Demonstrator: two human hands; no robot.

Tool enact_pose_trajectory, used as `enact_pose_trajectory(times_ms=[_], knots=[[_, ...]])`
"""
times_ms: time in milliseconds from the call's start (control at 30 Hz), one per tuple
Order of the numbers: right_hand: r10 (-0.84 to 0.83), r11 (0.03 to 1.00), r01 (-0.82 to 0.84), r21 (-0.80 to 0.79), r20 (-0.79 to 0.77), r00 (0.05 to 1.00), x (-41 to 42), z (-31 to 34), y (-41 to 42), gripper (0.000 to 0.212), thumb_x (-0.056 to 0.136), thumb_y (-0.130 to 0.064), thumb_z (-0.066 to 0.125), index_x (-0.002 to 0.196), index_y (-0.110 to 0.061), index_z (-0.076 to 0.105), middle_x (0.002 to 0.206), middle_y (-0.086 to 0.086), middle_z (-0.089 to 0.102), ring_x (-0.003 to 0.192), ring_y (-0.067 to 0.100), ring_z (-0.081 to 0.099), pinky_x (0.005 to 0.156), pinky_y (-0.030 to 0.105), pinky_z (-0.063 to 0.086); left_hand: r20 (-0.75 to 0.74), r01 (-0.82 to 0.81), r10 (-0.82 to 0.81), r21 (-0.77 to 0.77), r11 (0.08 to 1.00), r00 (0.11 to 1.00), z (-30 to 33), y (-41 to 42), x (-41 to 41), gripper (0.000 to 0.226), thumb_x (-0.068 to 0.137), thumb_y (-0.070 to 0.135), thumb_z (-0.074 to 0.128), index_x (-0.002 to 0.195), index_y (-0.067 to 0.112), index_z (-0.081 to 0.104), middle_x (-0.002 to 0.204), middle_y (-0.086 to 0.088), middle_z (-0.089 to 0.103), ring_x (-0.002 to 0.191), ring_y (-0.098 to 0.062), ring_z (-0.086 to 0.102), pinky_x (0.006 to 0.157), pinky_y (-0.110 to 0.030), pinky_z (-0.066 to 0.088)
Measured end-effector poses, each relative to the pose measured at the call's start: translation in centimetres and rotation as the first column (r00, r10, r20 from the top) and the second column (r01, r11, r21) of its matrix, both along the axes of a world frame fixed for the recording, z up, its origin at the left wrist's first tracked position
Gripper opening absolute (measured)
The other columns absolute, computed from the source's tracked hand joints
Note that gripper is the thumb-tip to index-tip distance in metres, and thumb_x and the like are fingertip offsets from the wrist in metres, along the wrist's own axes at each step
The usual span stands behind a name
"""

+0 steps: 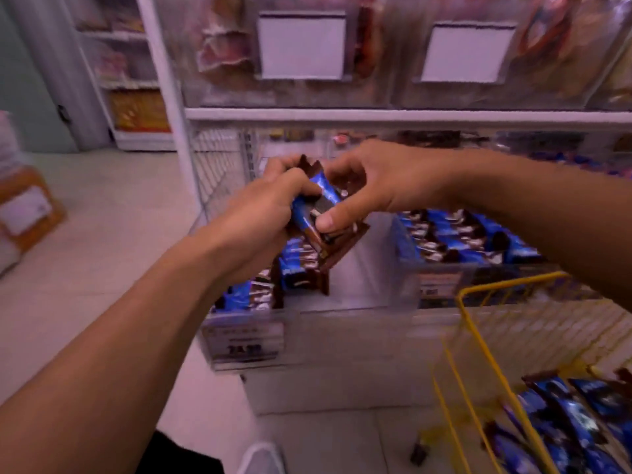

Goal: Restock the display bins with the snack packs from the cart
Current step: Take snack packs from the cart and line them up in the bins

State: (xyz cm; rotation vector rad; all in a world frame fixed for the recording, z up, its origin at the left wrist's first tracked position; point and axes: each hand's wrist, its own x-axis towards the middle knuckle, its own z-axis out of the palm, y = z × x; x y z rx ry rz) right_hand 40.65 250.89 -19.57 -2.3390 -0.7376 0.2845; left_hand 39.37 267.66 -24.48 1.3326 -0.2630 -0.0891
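Two hands | left hand (263,206) and right hand (372,186) grip snack packs (325,213) | above display bin (342,313)

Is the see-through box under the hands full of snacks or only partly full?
Partly full. The bin has packs stacked along its left side only; its right part shows bare floor.

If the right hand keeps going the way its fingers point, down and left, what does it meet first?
Likely the left hand: the right hand already shares a grip with it on the snack packs. Past those, the packs in the left bin lie below; depth is unclear.
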Motion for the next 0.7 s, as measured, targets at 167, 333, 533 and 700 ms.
enact_pose_trajectory(times_ms=[167, 333, 533, 700], knots=[[0.038, 0.999, -0.038, 0.002, -0.004, 0.999, 3.1, -3.0, 3.0, 0.073, 0.054, -0.051, 0.082, 0.114, -0.011, 0.068, 0.11, 0.008, 0.074, 0.107, 0.025, 0.069, 0.097, 0.053, 0.053, -0.115, -0.042, 0.049, 0.058, 0.997, 0.992, -1.0, 2.6, 1.4, 0.059, 0.063, 0.014, 0.058, 0.119, -0.005, 0.053, 0.109, -0.03, 0.066, 0.097, -0.041, 0.067, 0.088, -0.055, 0.053], [0.09, 0.987, -0.105, -0.121, -0.118, 0.989, 4.4, -3.8, 2.6, 0.07, 0.056, -0.045, 0.081, 0.117, -0.013, 0.066, 0.109, 0.007, 0.074, 0.103, 0.026, 0.071, 0.092, 0.055, 0.055, -0.148, 0.026, 0.038, 0.409, 0.912, 0.988, -1.9, 3.3, 2.2, 0.011, 0.084, 0.024, 0.058, 0.091, 0.019, 0.065, 0.068, 0.003, 0.074, 0.062, -0.013, 0.072, 0.059, -0.032, 0.061], [0.159, 0.747, -0.172, -0.642, -0.079, 0.984, 4.2, -3.4, 3.3, 0.056, 0.052, -0.058, 0.08, 0.098, -0.028, 0.069, 0.086, -0.009, 0.074, 0.077, 0.005, 0.069, 0.081, 0.037, 0.059, 0.223, -0.207, 0.01, 0.886, 0.416, 0.975, -2.3, 4.0, 2.6, 0.05, 0.09, 0.057, 0.045, 0.131, 0.03, 0.053, 0.127, 0.003, 0.06, 0.106, -0.013, 0.056, 0.083, -0.029, 0.041], [0.283, 0.627, -0.145, -0.765, 0.05, 0.958, 3.2, -6.5, 5.7, 0.056, 0.067, -0.063, 0.078, 0.106, -0.025, 0.063, 0.093, -0.003, 0.068, 0.081, 0.014, 0.064, 0.079, 0.036, 0.057, -0.055, 0.052, -0.17, 0.998, -0.024, 0.984, -3.1, 3.6, 1.9, 0.059, 0.102, 0.053, 0.029, 0.155, 0.027, 0.022, 0.162, -0.005, 0.02, 0.146, -0.027, 0.025, 0.118, -0.045, 0.024]])
